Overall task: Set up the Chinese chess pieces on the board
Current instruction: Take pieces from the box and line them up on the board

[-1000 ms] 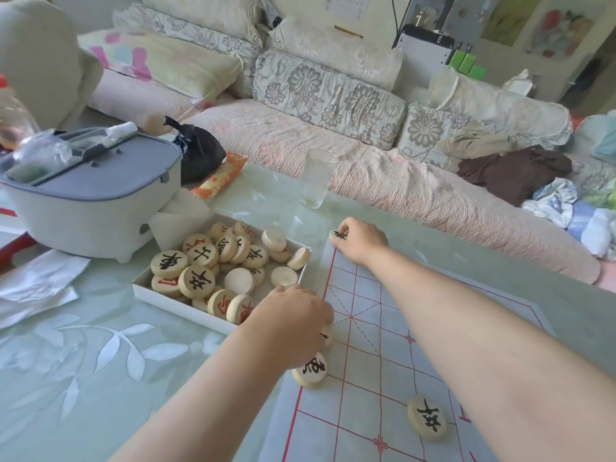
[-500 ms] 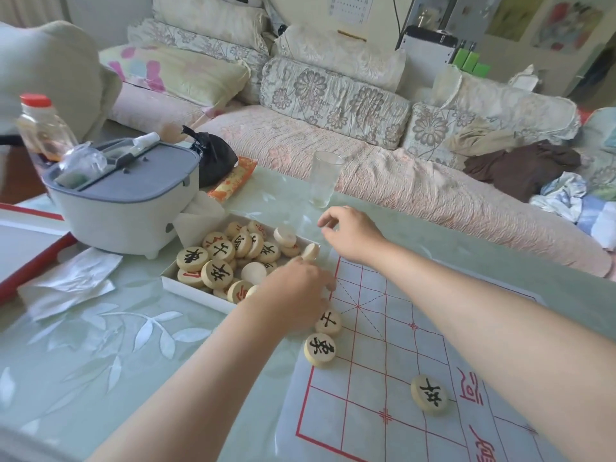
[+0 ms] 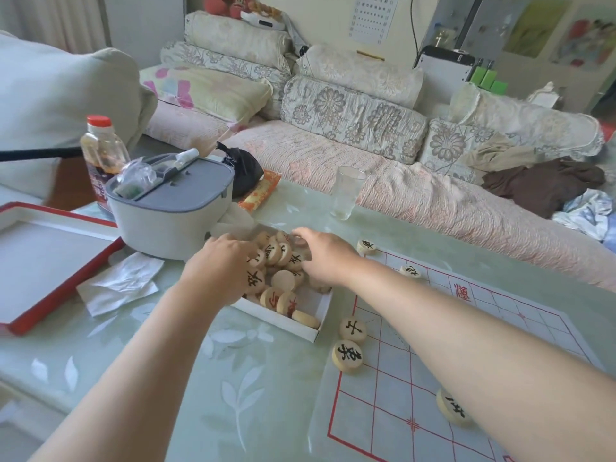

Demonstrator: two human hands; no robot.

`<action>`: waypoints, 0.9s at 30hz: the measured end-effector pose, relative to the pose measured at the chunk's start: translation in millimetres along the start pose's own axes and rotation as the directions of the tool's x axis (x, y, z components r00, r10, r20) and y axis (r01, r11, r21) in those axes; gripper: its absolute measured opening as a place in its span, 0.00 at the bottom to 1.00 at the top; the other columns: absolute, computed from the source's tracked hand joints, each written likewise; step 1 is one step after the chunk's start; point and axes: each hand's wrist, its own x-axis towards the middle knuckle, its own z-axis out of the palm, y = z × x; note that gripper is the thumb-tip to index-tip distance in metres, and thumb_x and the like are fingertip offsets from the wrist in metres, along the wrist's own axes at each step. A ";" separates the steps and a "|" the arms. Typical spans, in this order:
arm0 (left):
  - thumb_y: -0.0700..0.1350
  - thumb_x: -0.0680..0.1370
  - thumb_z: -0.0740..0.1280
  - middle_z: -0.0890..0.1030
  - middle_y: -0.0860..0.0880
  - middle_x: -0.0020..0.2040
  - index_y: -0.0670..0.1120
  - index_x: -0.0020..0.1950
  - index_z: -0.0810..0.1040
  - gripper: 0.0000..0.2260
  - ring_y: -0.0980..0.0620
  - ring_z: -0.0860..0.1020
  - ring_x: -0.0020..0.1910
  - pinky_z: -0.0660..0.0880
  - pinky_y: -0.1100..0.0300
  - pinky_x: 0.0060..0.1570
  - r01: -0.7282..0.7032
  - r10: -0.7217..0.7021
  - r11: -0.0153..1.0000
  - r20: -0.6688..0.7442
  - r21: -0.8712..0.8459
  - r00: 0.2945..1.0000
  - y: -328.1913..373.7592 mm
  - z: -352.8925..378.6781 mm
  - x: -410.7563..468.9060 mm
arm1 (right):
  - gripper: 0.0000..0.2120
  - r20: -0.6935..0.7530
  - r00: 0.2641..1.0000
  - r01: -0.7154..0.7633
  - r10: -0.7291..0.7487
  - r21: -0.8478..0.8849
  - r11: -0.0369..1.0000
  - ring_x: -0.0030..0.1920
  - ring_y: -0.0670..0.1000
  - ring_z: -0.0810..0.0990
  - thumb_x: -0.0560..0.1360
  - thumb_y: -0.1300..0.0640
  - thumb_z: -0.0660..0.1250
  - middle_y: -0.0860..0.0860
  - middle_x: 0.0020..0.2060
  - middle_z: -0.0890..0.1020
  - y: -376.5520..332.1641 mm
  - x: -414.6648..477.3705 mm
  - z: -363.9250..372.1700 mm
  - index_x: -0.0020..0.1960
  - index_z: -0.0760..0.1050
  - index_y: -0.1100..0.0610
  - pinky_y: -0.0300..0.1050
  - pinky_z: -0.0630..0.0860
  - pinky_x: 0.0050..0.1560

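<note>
Picking from the piece box (image 3: 276,320), your left hand (image 3: 221,261) and right hand (image 3: 321,258) curl, grip unclear; next, carry pieces (image 3: 283,281) onto the board (image 3: 383,411).

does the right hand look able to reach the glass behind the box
Probably yes: the right hand is over the box, and the glass stands just beyond it with nothing between them.
</note>
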 end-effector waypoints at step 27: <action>0.43 0.75 0.63 0.76 0.49 0.50 0.51 0.54 0.78 0.09 0.48 0.74 0.47 0.72 0.58 0.45 0.021 -0.028 0.996 -0.068 -0.092 0.997 17.6 6.1 -1.5 | 0.21 -0.125 0.990 -0.049 0.065 0.122 0.991 0.62 0.51 0.74 0.74 0.42 0.69 0.48 0.59 0.73 25.7 -68.9 2.5 0.64 0.75 0.48 0.48 0.72 0.62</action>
